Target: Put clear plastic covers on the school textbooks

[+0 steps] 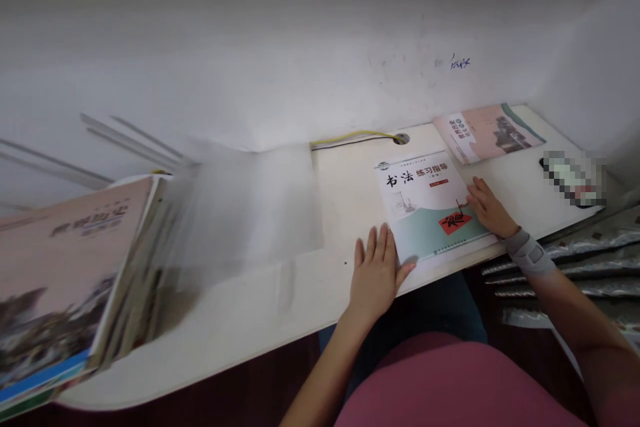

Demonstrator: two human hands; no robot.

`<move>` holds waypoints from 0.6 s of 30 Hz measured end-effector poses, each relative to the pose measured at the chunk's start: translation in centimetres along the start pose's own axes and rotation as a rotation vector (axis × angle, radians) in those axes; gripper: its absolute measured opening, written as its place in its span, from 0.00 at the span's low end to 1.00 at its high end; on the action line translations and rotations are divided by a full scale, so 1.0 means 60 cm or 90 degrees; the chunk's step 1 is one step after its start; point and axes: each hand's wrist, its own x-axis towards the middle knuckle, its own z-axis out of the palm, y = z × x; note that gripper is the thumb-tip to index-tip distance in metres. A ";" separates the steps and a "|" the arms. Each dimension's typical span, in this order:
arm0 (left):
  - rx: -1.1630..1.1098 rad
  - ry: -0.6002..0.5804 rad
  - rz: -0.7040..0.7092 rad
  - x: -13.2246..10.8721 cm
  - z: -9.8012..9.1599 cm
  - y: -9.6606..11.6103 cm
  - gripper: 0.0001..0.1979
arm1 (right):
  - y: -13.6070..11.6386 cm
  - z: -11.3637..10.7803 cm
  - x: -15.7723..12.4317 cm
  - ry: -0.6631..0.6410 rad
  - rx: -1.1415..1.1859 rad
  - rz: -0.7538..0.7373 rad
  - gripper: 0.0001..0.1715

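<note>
A white and green calligraphy workbook (pixel 425 213) with a red diamond on its cover lies on the white desk (pixel 345 193) in front of me. My left hand (pixel 375 267) rests flat at its left edge, fingers stretched out, the thumb at the lower left corner. At the right edge, my right hand (pixel 487 207) lies with extended fingers touching the cover. Neither hand is wrapped round anything. To the left spreads a clear plastic sheet (pixel 260 207), blurred, flat on the desk.
A tall stack of books (pixel 65 267) stands at the left end. A pink booklet (pixel 487 133) lies at the back right, near a partly pixelated phone-like object (pixel 573 177). A yellow cable (pixel 360 133) runs into a desk hole. Silvery wrapped items (pixel 590 253) sit below at right.
</note>
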 end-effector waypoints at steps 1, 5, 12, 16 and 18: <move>0.003 -0.001 0.001 0.000 -0.002 -0.002 0.37 | -0.001 -0.001 0.000 0.003 0.001 0.001 0.35; 0.010 -0.010 -0.004 0.000 -0.010 -0.002 0.37 | -0.010 -0.009 0.002 -0.011 0.012 -0.015 0.32; 0.000 -0.019 -0.010 0.001 -0.009 0.001 0.37 | -0.025 -0.022 0.003 -0.023 0.061 -0.015 0.33; -0.059 0.001 -0.023 0.004 -0.012 0.004 0.37 | -0.049 -0.039 -0.003 -0.028 0.172 -0.018 0.34; -0.139 0.044 -0.045 0.011 -0.026 0.010 0.38 | -0.075 -0.043 -0.006 -0.089 0.226 -0.065 0.35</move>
